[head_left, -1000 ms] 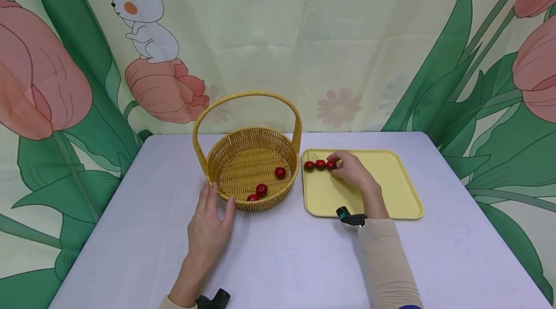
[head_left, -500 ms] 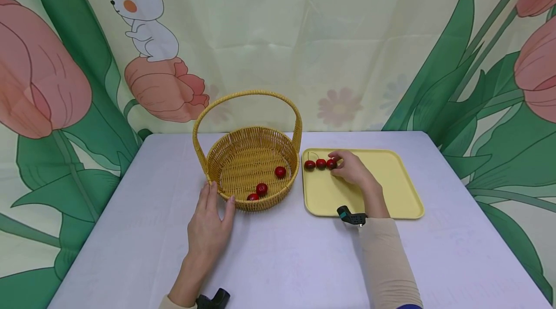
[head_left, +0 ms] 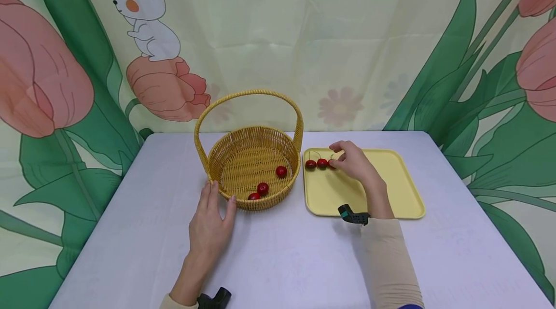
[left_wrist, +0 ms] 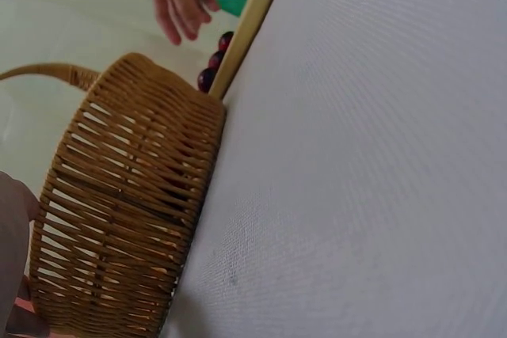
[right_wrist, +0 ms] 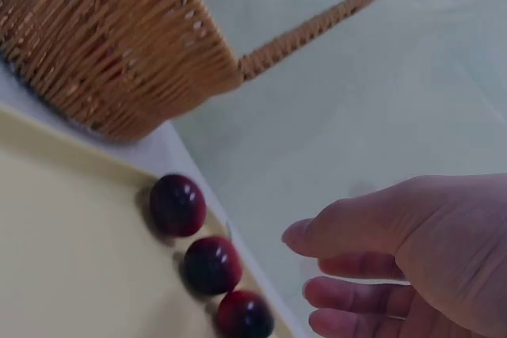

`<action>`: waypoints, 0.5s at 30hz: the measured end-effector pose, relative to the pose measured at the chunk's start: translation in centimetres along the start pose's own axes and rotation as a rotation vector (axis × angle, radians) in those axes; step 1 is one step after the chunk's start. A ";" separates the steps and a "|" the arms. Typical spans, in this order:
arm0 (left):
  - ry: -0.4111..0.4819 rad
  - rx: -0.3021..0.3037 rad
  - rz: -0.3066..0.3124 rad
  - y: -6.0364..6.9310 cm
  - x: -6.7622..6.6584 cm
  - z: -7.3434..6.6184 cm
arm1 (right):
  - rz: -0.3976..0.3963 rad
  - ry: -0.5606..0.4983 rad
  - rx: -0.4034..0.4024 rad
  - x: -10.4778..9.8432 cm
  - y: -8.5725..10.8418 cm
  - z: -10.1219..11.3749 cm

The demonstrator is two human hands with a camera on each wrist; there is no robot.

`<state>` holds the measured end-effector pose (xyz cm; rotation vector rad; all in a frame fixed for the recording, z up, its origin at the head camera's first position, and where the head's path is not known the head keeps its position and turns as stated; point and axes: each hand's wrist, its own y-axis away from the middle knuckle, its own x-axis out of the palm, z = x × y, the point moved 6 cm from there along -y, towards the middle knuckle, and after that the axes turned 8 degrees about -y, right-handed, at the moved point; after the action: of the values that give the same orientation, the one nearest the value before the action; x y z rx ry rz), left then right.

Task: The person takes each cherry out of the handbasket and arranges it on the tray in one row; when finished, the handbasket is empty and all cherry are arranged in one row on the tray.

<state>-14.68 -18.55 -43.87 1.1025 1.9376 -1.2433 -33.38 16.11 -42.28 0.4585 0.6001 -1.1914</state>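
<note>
My right hand (head_left: 358, 164) hovers over the yellow tray (head_left: 393, 186), with thumb and fingers apart and nothing between them. Three dark red cherries sit in a row along the tray's far left edge: a left one (head_left: 310, 165), a middle one (head_left: 322, 163) and a right one (head_left: 332, 164), partly hidden by my thumb. The right wrist view shows all three cherries (right_wrist: 212, 265) apart from the hand. My left hand (head_left: 210, 231) rests against the near left side of the wicker basket (head_left: 258, 205), its fingers fairly straight. Inside lie three more cherries (head_left: 281, 171) towards the right and front.
The basket's tall handle (head_left: 247, 92) arches over its middle. Basket and tray stand side by side on a white-covered table (head_left: 286, 260). Behind the table's far edge hangs a printed curtain (head_left: 260, 34) with tulips and a rabbit.
My right hand has let go of the right-hand cherry on the tray and risen slightly, its fingers spreading. The left hand stays at the basket.
</note>
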 end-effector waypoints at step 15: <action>-0.003 -0.007 0.010 0.0 0.1 0.0 | 0.003 0.022 -0.186 2.6 0.3 7.3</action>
<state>-14.76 -18.54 -43.99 1.1043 1.9305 -1.2318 -31.07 9.81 -38.39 0.3152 0.7221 -1.1170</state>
